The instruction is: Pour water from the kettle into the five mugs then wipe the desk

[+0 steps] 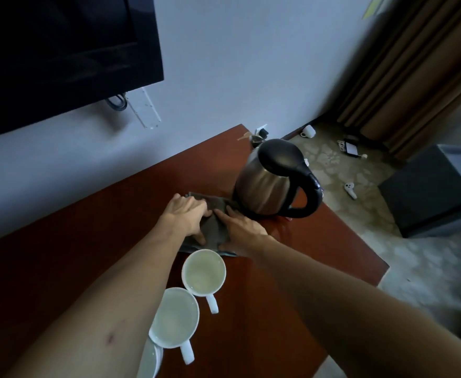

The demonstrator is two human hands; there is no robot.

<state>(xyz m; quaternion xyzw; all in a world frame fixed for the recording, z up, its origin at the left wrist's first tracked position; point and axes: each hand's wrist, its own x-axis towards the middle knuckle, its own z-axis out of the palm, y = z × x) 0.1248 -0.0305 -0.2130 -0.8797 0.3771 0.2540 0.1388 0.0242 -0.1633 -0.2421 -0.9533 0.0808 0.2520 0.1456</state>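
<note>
A grey cloth (pixel 214 227) lies on the red-brown surface (pixel 87 241) between the steel kettle (pixel 270 178) and the nearest white mug (pixel 203 272). Left hand (pixel 185 216) and right hand (pixel 241 230) press it flat, each grip spread, fingers extended.

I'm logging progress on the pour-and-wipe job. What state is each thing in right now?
kettle: upright on the desk, lid shut.
far mug: upright, filled with water.
middle mug: upright, filled.
nearest mug: mostly out of frame.
grey cloth: flat on the desk, pressed under both hands.
left hand: on the cloth.
right hand: on the cloth.
</note>
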